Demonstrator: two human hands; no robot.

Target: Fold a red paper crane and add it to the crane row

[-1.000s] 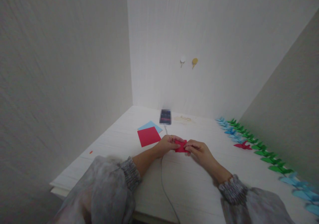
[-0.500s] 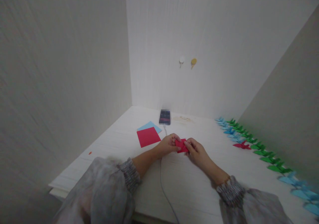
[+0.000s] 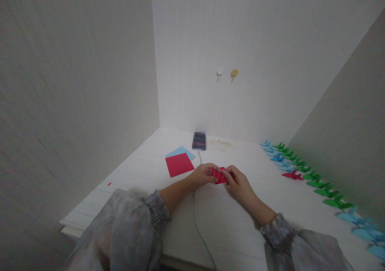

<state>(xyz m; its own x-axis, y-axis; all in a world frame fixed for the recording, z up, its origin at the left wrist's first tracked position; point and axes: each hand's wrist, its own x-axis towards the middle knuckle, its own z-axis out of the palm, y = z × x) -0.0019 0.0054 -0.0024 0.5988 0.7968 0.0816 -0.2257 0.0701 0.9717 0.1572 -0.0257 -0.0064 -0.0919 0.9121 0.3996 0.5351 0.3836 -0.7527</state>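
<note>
A small folded piece of red origami paper [image 3: 220,177] is held between my two hands over the middle of the white table. On its left edge the fingers and thumb of my left hand [image 3: 206,174] are closed. My right hand [image 3: 236,179] pinches its right side between thumb and fingers. Crease lines show on its face, though the fingertips hide its edges. Left of my left hand lies a flat red paper sheet [image 3: 179,165], partly covering a light blue sheet [image 3: 182,150].
A phone with a blurred screen [image 3: 199,141] stands near the back wall, its grey cable [image 3: 197,223] running to the front edge. Along the right are rows of green paper cranes [image 3: 326,192], blue paper cranes [image 3: 353,218] and one red crane [image 3: 293,175]. An orange-red scrap [image 3: 109,184] lies left.
Both hands still hold the red paper in about the same place. My fingers have shifted slightly on it, and a diagonal crease or flap shows more clearly.
</note>
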